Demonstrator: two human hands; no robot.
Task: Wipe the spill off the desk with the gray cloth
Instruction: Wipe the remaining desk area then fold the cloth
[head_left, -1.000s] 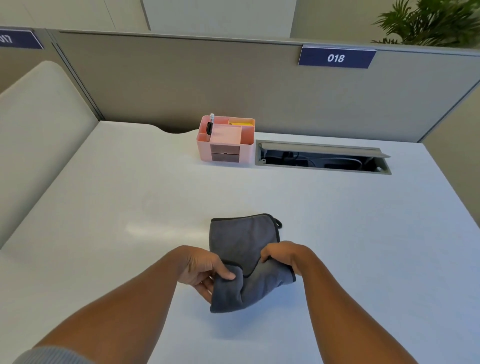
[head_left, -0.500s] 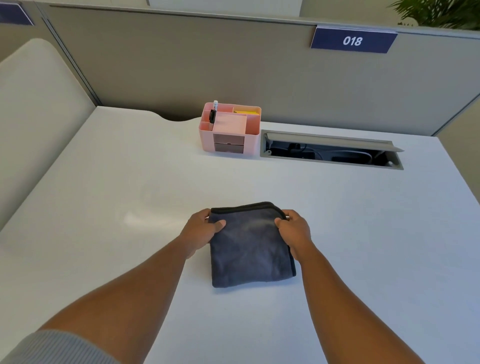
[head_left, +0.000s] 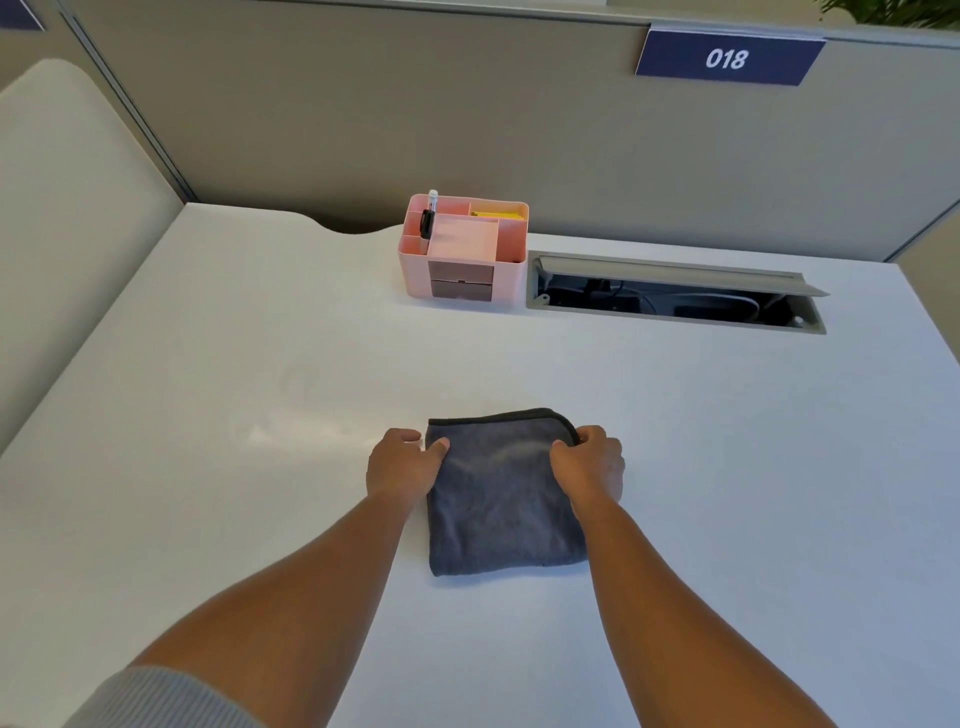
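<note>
The gray cloth (head_left: 501, 499) lies folded into a flat square on the white desk (head_left: 208, 364), near the middle. My left hand (head_left: 402, 462) pinches its far left corner, thumb on top. My right hand (head_left: 589, 460) pinches the far right corner by the dark hem. A faint shiny patch (head_left: 301, 434) shows on the desk just left of the cloth; I cannot tell whether it is liquid or glare.
A pink desk organizer (head_left: 465, 252) with a pen stands at the back. Right of it an open cable tray (head_left: 675, 293) is sunk into the desk. Gray partition walls (head_left: 363, 104) close the back and left sides.
One second ago both hands held the cloth's near edge lifted and half folded. They carried that edge over to the far side, and the cloth now lies flat and folded.
</note>
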